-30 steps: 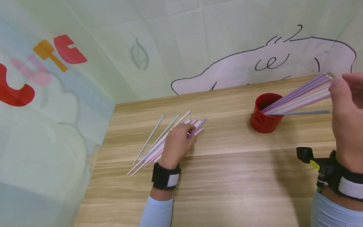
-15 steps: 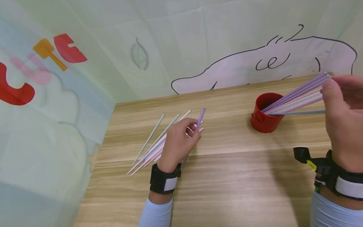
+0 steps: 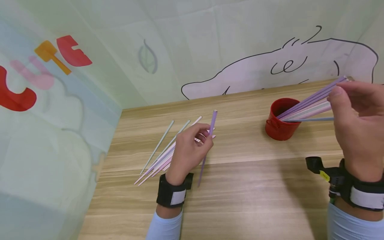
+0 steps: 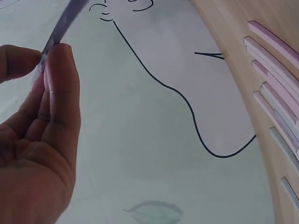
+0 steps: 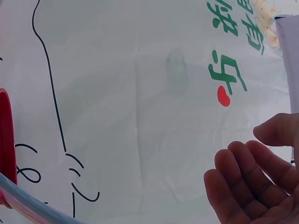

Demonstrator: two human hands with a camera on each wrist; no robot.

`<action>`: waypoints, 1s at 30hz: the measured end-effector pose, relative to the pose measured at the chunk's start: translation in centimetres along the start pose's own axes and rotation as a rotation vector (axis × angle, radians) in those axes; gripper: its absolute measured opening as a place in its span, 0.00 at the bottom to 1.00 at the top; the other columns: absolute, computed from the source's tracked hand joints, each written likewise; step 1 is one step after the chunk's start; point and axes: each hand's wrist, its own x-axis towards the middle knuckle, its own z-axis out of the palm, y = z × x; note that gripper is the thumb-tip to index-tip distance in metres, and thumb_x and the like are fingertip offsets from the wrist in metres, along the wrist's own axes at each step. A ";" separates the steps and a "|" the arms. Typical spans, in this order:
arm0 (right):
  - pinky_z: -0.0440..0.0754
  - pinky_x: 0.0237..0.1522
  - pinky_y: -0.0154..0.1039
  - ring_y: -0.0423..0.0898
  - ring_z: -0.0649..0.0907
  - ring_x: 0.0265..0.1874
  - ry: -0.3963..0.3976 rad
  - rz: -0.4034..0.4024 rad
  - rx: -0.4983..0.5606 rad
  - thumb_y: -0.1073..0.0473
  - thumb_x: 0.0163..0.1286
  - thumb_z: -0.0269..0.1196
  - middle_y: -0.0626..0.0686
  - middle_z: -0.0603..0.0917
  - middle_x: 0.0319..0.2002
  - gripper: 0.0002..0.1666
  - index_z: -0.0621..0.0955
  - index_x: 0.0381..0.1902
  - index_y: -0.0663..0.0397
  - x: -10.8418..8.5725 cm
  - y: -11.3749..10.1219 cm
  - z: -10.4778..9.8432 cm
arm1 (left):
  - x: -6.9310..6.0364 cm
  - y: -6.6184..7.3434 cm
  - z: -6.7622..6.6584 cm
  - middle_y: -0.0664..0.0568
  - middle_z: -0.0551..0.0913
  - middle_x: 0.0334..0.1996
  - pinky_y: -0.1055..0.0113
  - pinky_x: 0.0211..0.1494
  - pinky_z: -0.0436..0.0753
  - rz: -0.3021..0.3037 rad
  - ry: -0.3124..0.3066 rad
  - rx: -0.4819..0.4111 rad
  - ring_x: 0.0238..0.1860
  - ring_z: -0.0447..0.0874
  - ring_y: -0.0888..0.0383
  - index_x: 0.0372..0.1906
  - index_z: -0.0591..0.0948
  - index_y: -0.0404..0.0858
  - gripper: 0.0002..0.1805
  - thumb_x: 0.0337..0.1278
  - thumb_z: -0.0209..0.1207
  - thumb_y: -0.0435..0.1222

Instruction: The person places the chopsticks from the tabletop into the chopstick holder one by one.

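My left hand pinches a purple chopstick between thumb and fingers, its thick end up and its thin end slanting down toward me. Beneath and left of that hand lies a loose pile of pastel chopsticks, partly covered by it. In the left wrist view the fingertips press against the purple chopstick. A small red bucket on the right holds a leaning bundle of chopsticks. My right hand hovers by their upper ends, fingers loosely bent; in the right wrist view it holds nothing.
A pale green chopstick lies a little apart at the pile's left. Behind the wooden table hangs a printed cloth, which also runs along the left side.
My left hand has picked the purple chopstick off the pile and swung it more upright. My right hand has shifted left, closer to the bucket. The bucket has stayed in place.
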 end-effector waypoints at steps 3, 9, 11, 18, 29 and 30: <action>0.77 0.52 0.28 0.33 0.83 0.41 -0.023 -0.029 0.015 0.60 0.71 0.63 0.43 0.86 0.46 0.15 0.86 0.50 0.63 -0.1 0.2 0.0 | 0.0 0.3 -0.1 0.53 0.84 0.32 0.72 0.31 0.84 0.019 0.010 -0.021 0.30 0.83 0.64 0.45 0.84 0.35 0.10 0.57 0.64 0.28; 0.77 0.49 0.27 0.35 0.81 0.39 -0.047 -0.039 0.041 0.62 0.70 0.64 0.39 0.84 0.43 0.15 0.85 0.49 0.69 -0.3 0.0 0.3 | 0.0 0.7 0.0 0.50 0.85 0.33 0.72 0.32 0.84 0.113 0.028 -0.057 0.33 0.84 0.61 0.47 0.83 0.33 0.11 0.59 0.64 0.28; 0.77 0.49 0.27 0.35 0.82 0.38 -0.052 -0.043 0.047 0.62 0.69 0.65 0.39 0.84 0.43 0.15 0.85 0.48 0.70 -0.3 -0.1 0.4 | 0.0 0.8 0.1 0.50 0.85 0.34 0.72 0.32 0.84 0.135 0.033 -0.068 0.33 0.85 0.61 0.47 0.83 0.32 0.11 0.59 0.64 0.28; 0.78 0.50 0.27 0.33 0.82 0.38 -0.089 -0.070 0.029 0.63 0.69 0.65 0.37 0.84 0.43 0.17 0.84 0.48 0.73 -0.3 -0.4 0.6 | 0.0 1.4 0.4 0.48 0.86 0.36 0.70 0.35 0.85 0.142 0.044 -0.116 0.35 0.86 0.59 0.47 0.82 0.32 0.11 0.60 0.65 0.28; 0.79 0.44 0.25 0.33 0.84 0.33 -0.219 -0.194 0.127 0.68 0.61 0.70 0.52 0.88 0.36 0.11 0.87 0.39 0.72 -1.5 -1.8 2.8 | -0.3 2.1 1.2 0.44 0.84 0.36 0.62 0.35 0.87 0.154 0.109 -0.353 0.36 0.86 0.52 0.45 0.77 0.30 0.11 0.59 0.63 0.26; 0.80 0.44 0.25 0.33 0.84 0.33 -0.245 -0.210 0.143 0.68 0.60 0.70 0.55 0.88 0.35 0.10 0.87 0.38 0.72 -1.7 -1.9 3.1 | -0.3 2.2 1.3 0.43 0.83 0.37 0.61 0.35 0.87 0.153 0.110 -0.373 0.36 0.86 0.51 0.45 0.77 0.30 0.11 0.59 0.62 0.26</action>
